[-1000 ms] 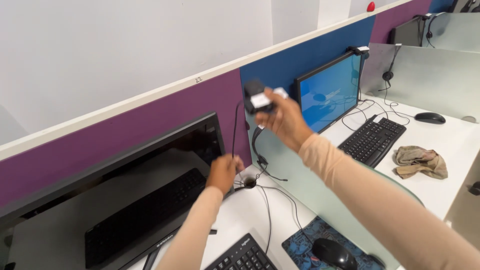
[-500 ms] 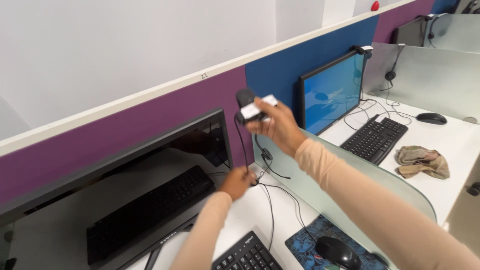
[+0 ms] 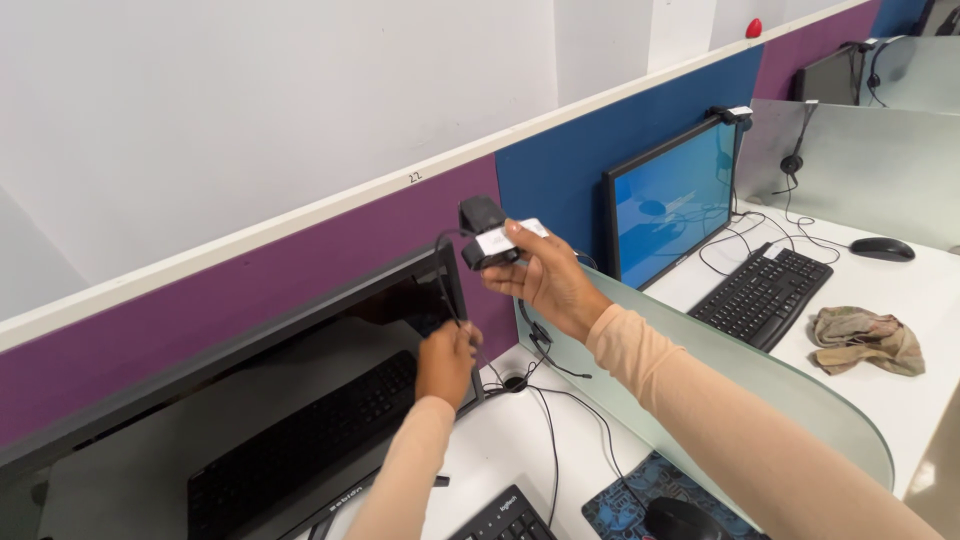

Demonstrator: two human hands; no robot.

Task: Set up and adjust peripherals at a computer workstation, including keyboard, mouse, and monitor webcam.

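The right hand [image 3: 548, 278] holds a small black webcam with a white label on its body [image 3: 487, 234] up in the air, above the right top corner of the wide dark switched-off monitor [image 3: 250, 400] and in front of the purple partition panel [image 3: 200, 300]; its fingers [image 3: 530, 243] are curled and pinching the webcam from the side, thumb beneath. A thin black cable [image 3: 447, 285] drops from the webcam down toward the left hand [image 3: 445, 360], which sits lower, just beside the monitor's right edge; its fingers are closed together around the cable, though the exact grip is hidden by the back of the hand. Both forearms wear peach-coloured sleeves. More black cables [image 3: 555, 400] trail over the white bench [image 3: 500, 450] below the hands, near a black keyboard [image 3: 500, 518], and a black mouse [image 3: 680, 518] rests on a patterned blue mouse pad [image 3: 625, 500]. A frosted glass divider [image 3: 760, 370] stands to the right of the hands. Beyond it are a second monitor with a lit blue screen [image 3: 668, 200], another black keyboard [image 3: 765, 290], a crumpled beige cloth [image 3: 865, 338], a second black mouse [image 3: 882, 248] and a black headset hung on a further divider [image 3: 795, 160].
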